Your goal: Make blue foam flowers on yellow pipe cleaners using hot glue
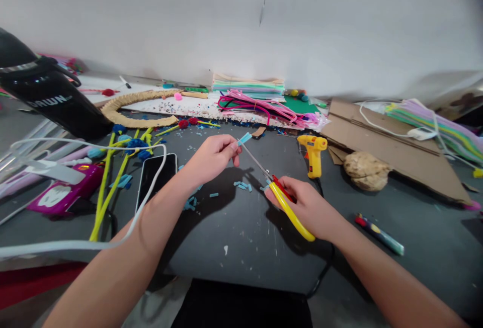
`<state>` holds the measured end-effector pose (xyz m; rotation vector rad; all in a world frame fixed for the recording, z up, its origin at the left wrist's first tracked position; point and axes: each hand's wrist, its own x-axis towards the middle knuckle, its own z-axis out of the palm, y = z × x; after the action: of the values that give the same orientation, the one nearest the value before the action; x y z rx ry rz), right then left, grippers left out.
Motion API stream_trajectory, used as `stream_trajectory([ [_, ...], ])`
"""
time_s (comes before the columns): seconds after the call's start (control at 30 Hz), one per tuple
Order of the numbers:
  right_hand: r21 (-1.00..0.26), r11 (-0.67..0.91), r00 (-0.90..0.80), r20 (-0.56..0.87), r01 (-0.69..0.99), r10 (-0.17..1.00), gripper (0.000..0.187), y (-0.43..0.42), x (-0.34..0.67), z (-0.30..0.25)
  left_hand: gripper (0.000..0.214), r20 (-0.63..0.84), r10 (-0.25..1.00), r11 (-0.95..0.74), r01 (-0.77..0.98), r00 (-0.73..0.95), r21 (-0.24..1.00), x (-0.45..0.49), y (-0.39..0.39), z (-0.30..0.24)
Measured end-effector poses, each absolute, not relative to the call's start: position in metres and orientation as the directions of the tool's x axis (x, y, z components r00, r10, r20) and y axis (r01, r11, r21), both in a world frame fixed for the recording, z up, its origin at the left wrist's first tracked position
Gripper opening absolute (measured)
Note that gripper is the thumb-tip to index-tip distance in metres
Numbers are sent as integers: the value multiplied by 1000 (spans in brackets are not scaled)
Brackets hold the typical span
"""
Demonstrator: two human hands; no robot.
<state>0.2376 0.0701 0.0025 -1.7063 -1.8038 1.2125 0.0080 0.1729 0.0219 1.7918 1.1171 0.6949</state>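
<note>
My left hand (216,159) pinches a small light-blue strip (245,139) above the middle of the table. My right hand (305,207) is closed round the handles of a pair of scissors (290,211), yellow on one side and red on the other. Their blades point up and left, and the tips reach the strip by my left fingertips; whether they touch it I cannot tell. Short light-blue cut pieces (243,185) lie on the grey table (234,237) below, and more are by my left wrist, partly hidden behind it.
A yellow glue gun (312,154) stands right of centre, near a crumpled tan ball (367,170) and cardboard sheets (392,152). At left are a phone (151,172), a black bottle (56,96) and a white cable (75,244) crossing over my left forearm. Pink pipe cleaners (260,106) lie behind.
</note>
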Motion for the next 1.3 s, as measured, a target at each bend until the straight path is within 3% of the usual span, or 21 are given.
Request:
stream_trajectory([
  [1.3, -804, -146, -188, -304, 576, 934, 36, 70, 234, 3, 24, 11, 838, -255, 373, 546, 892, 7, 175, 20],
])
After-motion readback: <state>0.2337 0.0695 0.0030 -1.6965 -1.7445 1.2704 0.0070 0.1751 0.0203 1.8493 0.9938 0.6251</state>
